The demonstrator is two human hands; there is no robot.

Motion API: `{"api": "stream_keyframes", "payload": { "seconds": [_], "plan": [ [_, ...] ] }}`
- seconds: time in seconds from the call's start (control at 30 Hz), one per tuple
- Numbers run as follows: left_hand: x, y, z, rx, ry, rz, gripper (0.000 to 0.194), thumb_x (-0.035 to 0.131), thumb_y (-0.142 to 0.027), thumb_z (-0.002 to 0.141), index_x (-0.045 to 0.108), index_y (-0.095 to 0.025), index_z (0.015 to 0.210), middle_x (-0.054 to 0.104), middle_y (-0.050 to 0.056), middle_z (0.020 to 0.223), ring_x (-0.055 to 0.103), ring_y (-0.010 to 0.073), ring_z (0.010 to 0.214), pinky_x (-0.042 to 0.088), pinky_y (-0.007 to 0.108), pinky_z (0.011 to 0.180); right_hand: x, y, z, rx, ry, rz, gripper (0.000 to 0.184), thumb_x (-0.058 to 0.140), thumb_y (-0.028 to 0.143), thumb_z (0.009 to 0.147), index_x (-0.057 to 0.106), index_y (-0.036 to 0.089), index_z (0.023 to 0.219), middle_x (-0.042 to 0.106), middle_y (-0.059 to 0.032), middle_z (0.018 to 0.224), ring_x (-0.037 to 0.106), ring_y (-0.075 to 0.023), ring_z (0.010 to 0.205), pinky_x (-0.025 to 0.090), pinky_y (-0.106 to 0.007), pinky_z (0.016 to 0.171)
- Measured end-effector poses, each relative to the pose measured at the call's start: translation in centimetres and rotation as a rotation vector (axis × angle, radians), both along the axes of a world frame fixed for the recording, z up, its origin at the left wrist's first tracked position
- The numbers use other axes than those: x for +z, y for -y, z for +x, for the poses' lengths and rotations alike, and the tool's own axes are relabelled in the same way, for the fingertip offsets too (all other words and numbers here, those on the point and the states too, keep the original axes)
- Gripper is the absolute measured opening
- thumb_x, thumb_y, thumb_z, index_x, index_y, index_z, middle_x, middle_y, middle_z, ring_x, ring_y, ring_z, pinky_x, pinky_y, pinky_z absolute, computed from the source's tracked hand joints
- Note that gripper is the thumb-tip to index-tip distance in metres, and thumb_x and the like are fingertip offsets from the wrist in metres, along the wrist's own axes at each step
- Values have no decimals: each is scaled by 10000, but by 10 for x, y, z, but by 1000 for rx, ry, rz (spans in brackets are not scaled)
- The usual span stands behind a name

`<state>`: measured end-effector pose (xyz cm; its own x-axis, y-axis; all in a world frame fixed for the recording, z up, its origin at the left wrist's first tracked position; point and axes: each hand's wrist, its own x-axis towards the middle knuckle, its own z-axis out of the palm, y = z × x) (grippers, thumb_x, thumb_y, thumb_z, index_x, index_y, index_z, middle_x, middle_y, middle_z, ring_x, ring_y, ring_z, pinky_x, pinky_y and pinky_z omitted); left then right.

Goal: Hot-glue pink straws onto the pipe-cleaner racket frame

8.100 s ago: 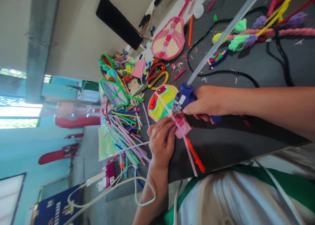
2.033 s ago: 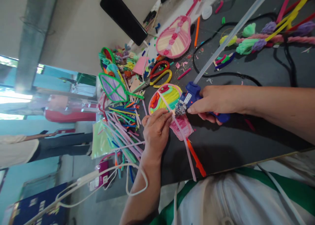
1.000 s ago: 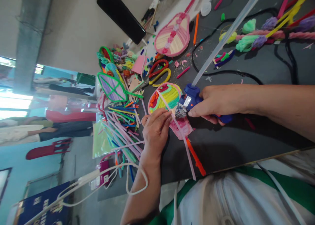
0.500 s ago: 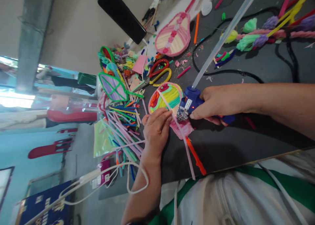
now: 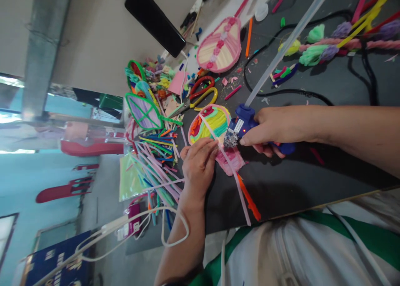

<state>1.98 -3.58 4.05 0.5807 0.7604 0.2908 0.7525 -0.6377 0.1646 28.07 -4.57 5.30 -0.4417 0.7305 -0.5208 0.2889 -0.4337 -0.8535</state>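
Observation:
My right hand [image 5: 270, 129] grips a blue glue gun [image 5: 243, 121] with a long clear glue stick [image 5: 281, 52] rising out of its back. The gun's grey-wrapped nozzle rests at or just above a colourful pipe-cleaner piece [image 5: 218, 123], round and striped with a pink end. Across that piece runs a pale pink pipe cleaner [image 5: 236, 179], its far part hanging toward the table edge. My left hand [image 5: 198, 159] pinches this pipe cleaner beside the nozzle, fingertips against the piece. An orange pipe cleaner [image 5: 249, 198] sticks out from the pink end.
Scissors [image 5: 204, 95] with red and yellow handles lie behind the piece. Loose pipe cleaners [image 5: 159, 169] heap at the left, near a green-edged leaf shape [image 5: 143, 111]. A pink racket-shaped piece [image 5: 220, 44], a black cable [image 5: 293, 91] and a black phone [image 5: 156, 21] are farther back.
The glue gun and my right hand have shifted very slightly to the left and up. The free end of the pale pink pipe cleaner has moved a little; my left hand stays in place.

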Motion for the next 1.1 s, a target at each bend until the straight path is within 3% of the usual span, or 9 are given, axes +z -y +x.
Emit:
{"api": "stream_keyframes", "payload": {
  "seconds": [0.5, 1.1],
  "plan": [
    [0, 0, 0, -19, 15, -4, 197, 588, -229, 929, 705, -211, 1087, 719, 72, 1121, 651, 198, 1088, 411, 358, 938, -3, -2, -3, -66, -66, 41, 279, 633, 405, 792, 618, 172, 638, 634, -28, 558, 544, -106, 426, 430, -191, 377],
    [0, 0, 0, -24, 16, 6, 192, 602, -210, 919, 708, -214, 1080, 721, 67, 1110, 653, 194, 1080, 427, 352, 930, 1, 1, -2, -8, -54, 65, 295, 565, 341, 801, 574, 139, 587, 547, -1, 467, 521, -95, 373, 437, -182, 372]
  ]
}}
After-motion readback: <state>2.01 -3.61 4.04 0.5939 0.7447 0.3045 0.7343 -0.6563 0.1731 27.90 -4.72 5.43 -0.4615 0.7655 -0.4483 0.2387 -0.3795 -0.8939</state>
